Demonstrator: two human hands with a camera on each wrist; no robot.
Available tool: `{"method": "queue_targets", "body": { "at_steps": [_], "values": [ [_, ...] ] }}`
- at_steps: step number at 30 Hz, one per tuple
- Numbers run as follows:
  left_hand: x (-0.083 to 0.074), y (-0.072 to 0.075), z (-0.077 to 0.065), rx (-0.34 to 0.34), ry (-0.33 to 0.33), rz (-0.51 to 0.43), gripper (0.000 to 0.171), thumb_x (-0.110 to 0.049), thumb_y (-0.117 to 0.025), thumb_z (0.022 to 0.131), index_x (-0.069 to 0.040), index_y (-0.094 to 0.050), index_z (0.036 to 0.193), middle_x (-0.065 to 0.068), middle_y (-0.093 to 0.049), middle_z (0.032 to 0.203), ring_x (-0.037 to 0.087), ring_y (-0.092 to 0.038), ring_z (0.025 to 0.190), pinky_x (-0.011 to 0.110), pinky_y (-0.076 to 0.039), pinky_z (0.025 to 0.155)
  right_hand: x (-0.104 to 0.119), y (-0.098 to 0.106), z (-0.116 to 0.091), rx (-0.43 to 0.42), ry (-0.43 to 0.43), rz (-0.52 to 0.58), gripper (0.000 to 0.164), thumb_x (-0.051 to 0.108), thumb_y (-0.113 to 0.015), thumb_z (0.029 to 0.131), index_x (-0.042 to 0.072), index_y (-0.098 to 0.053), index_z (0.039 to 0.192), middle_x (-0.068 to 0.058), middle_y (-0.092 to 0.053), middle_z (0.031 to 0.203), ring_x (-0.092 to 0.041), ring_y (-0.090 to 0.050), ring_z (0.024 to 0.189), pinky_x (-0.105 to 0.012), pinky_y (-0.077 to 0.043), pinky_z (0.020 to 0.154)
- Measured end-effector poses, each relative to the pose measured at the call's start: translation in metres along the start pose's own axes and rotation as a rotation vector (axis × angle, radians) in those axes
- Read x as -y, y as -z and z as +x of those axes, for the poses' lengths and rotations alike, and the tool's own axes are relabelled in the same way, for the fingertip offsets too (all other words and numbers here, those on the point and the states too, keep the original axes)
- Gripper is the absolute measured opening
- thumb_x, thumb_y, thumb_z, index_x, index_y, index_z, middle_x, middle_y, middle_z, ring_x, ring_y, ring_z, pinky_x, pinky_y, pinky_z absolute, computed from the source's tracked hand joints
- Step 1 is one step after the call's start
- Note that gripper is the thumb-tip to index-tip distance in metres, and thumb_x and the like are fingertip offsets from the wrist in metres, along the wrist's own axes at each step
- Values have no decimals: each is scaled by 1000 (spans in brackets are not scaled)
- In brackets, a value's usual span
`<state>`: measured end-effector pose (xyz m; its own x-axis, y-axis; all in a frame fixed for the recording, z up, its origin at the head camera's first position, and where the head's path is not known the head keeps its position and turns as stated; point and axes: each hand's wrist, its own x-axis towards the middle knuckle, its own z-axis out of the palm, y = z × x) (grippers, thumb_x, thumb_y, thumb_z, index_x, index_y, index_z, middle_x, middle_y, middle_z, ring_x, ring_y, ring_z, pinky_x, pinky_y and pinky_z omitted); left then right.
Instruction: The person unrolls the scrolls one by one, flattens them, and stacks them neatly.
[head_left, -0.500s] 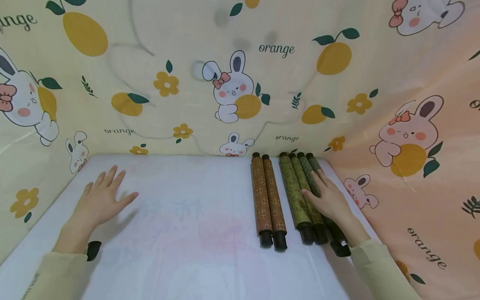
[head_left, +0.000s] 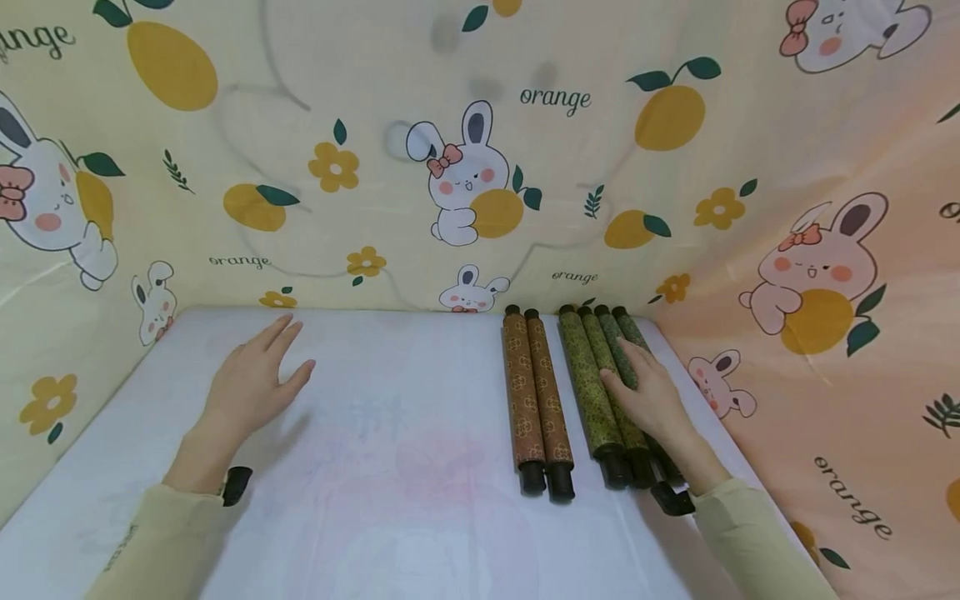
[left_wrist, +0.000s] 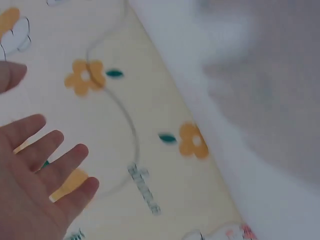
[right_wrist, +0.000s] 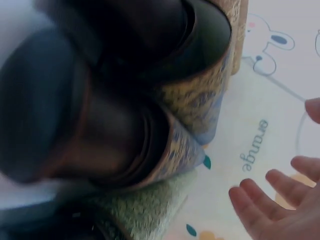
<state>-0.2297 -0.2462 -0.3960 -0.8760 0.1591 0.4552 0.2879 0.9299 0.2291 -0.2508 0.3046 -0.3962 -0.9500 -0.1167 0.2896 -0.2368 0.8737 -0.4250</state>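
In the head view, two brown scrolls (head_left: pixel 522 383) with a thin golden pattern can be seen, laid side by side on a white table (head_left: pixel 420 400). To the right of the brown scrolls, with a narrow strip of the table left between, four green scrolls (head_left: pixel 590 383) are placed in a row; a lighter green is seen on the two nearer to the brown scrolls, and a darker, more bluish green on the two farther from them.

The right hand (head_left: pixel 656 396) is held to the right of the brown scrolls, over the darker green pair, which is partly hidden by it. Its fingers are extended and only slightly bent, with the thumb spread away from them, and nothing is gripped. In the right wrist view, a gap is shown beside the fingertips, but whether a scroll is touched by some other part of the hand cannot be told.

The left hand (head_left: pixel 247 387) is held well to the left of the brown scrolls, over the table. Its fingers are stretched out, the thumb is spread apart, and nothing is held.

Behind the brown scrolls, a cream cloth (head_left: pixel 555 167) is hung, on which rabbits, oranges and flowers are printed.
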Motion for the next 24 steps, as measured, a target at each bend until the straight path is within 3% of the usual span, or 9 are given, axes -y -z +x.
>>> {"method": "queue_targets", "body": {
  "at_steps": [3, 6, 13, 18, 24],
  "values": [
    [-18, -10, 6, -66, -22, -74, 58, -29, -62, 89, -3, -45, 139, 17, -44, 142, 41, -50, 118, 57, -42, 90, 5, -3, 0, 1, -11, 51, 68, 44, -52, 95, 14, -27, 151, -23, -33, 146, -43, -46, 118, -60, -42, 85],
    [-38, -20, 12, -70, -14, -166, 56, -27, -61, 90, -6, -45, 139, 15, -46, 139, 37, -53, 115, 54, -46, 85, 10, -7, 0, 6, -22, 108, 65, 38, -55, 95, 14, -30, 149, -21, -38, 143, -36, -55, 106, -49, -49, 73],
    [-83, -52, 20, 29, 25, -398, 53, -30, -58, 93, -15, -43, 142, 5, -45, 140, 23, -55, 111, 46, -49, 79, 21, -13, 0, 67, -64, 232, 60, 26, -58, 95, 15, -32, 148, -17, -43, 139, -35, -59, 106, -38, -53, 66],
    [-116, -73, 27, 98, 13, -563, 51, -29, -59, 93, -16, -45, 140, 1, -48, 136, 23, -56, 108, 42, -49, 79, 28, -21, 1, 130, -83, 287, 59, 21, -59, 94, 12, -33, 147, -18, -45, 139, -27, -65, 91, -33, -51, 60],
    [-148, -98, 35, 178, 14, -641, 50, -29, -61, 91, -18, -48, 139, -2, -52, 129, 20, -59, 104, 35, -48, 78, 32, -35, 4, 202, -73, 306, 61, 15, -60, 92, 12, -34, 146, -20, -45, 138, -16, -66, 78, -31, -51, 58]
  ]
}}
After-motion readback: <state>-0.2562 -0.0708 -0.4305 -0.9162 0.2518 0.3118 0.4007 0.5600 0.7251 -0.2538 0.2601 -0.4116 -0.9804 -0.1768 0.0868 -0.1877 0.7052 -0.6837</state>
